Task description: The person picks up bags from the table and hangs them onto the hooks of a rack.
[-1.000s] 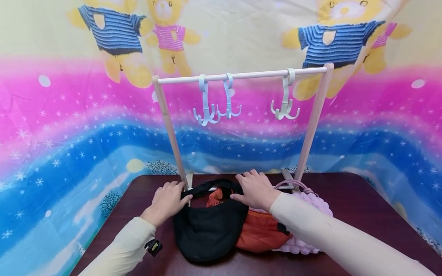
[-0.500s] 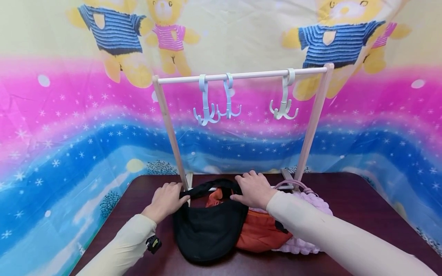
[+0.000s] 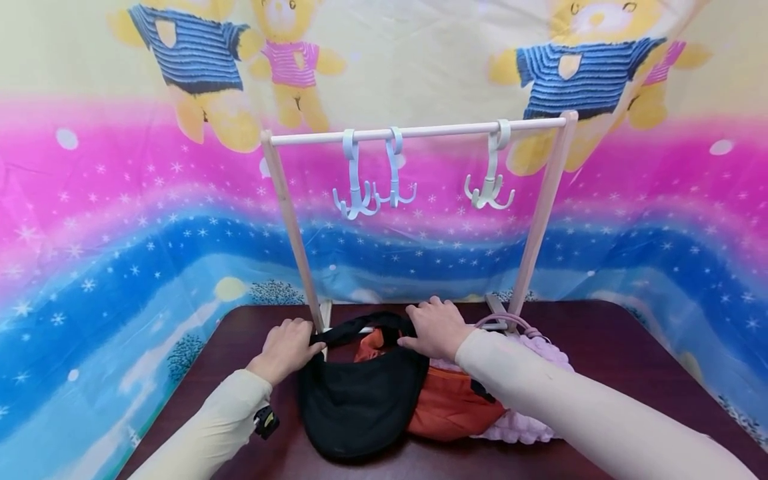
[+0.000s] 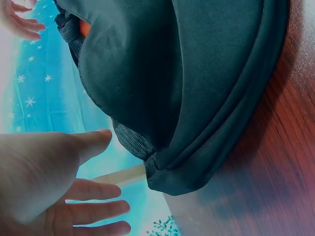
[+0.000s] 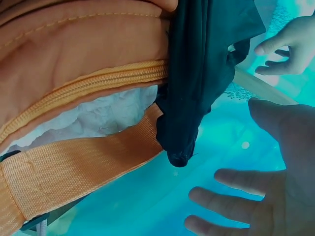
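Note:
A black shoulder bag [image 3: 360,407] lies on the table with its strap [image 3: 351,328] arched up behind it. My left hand [image 3: 285,350] hovers at the strap's left end, fingers spread and relaxed; in the left wrist view the thumb [image 4: 93,142] points at the bag with a gap between. At the strap's right end is my right hand [image 3: 437,328], its fingers [image 5: 221,206] extended and apart from the fabric. Under the black bag's right side sits an orange-red bag [image 3: 456,403] with a zipper and webbing strap [image 5: 83,157]. A lilac puffy bag [image 3: 528,427] lies beneath that one.
Behind the bags stands a wooden rack [image 3: 288,227] with a crossbar. Two pale blue multi-prong hooks [image 3: 354,200] hang toward its left, and a pale green hook [image 3: 491,190] toward its right. The dark red table [image 3: 624,373] meets a printed cloth backdrop [image 3: 180,267].
Both hands have shifted slightly left, the left one drawing a little away from the strap. The pale green hook has turned slightly. The bags stay put; the head view has shifted a little.

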A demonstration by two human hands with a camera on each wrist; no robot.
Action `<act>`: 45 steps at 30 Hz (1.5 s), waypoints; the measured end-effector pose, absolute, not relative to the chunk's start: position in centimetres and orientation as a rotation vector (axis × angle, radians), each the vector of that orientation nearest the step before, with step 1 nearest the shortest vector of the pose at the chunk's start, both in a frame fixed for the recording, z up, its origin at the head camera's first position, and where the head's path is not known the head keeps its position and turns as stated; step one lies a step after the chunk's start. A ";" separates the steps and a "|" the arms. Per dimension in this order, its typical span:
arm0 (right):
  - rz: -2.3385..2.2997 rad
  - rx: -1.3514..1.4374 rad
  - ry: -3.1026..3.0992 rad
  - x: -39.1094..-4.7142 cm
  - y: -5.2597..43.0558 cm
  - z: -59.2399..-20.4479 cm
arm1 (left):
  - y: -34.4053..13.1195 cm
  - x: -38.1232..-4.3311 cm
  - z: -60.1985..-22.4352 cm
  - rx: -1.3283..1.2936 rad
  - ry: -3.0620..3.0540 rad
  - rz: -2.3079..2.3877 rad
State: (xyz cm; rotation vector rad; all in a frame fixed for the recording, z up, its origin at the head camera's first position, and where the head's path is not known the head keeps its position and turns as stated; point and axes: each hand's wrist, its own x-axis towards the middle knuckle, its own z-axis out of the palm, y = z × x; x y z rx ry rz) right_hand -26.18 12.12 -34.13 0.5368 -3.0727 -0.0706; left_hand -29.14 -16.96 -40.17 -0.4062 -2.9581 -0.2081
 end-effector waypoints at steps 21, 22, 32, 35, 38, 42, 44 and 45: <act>-0.049 0.541 -3.100 -26.7 11.9 -33.7 | -17.2 -29.5 -40.1 -0.413 -2.969 -0.210; -0.052 0.540 -3.103 -26.7 11.9 -33.7 | -17.2 -29.5 -40.1 -0.411 -2.973 -0.210; -0.060 0.515 -3.152 -27.1 12.2 -34.1 | -17.3 -30.0 -40.6 -0.395 -2.971 -0.241; -0.056 0.500 -3.163 -27.3 12.4 -34.2 | -17.4 -30.3 -40.9 -0.386 -2.978 -0.252; -0.033 0.494 -3.181 -27.4 12.6 -34.3 | -17.5 -30.6 -41.2 -0.369 -2.996 -0.273; 0.001 0.489 -3.212 -27.6 12.8 -34.5 | -17.5 -30.6 -41.3 -0.348 -3.017 -0.298; 0.014 0.481 -3.226 -27.8 12.9 -34.5 | -17.5 -30.5 -41.4 -0.339 -3.025 -0.314; 0.024 0.479 -3.233 -27.8 12.9 -34.6 | -17.5 -30.4 -41.4 -0.341 -3.023 -0.321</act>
